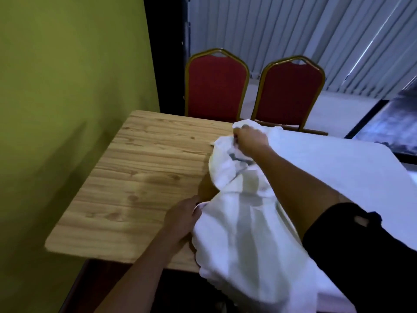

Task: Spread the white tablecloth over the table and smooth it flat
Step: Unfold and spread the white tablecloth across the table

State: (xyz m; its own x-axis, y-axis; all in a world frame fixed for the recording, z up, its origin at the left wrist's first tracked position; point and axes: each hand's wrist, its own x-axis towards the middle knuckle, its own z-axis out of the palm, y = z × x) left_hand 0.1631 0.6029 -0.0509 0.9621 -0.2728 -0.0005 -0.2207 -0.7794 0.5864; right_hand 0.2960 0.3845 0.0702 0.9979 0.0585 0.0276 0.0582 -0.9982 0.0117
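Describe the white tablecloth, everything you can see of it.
The white tablecloth is soft, thin-looking fabric, bunched and creased along its left edge, flatter to the right. It covers the right part of the wooden table, whose left part is bare, and hangs over the near edge. The left hand grips its near edge; the right hand pinches its far edge.

1 head view looks forward and down, close over the table (140,177).

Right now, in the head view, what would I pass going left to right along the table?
Green wall → bare wooden tabletop → left hand gripping the cloth's edge → bunched white tablecloth → sleeve.
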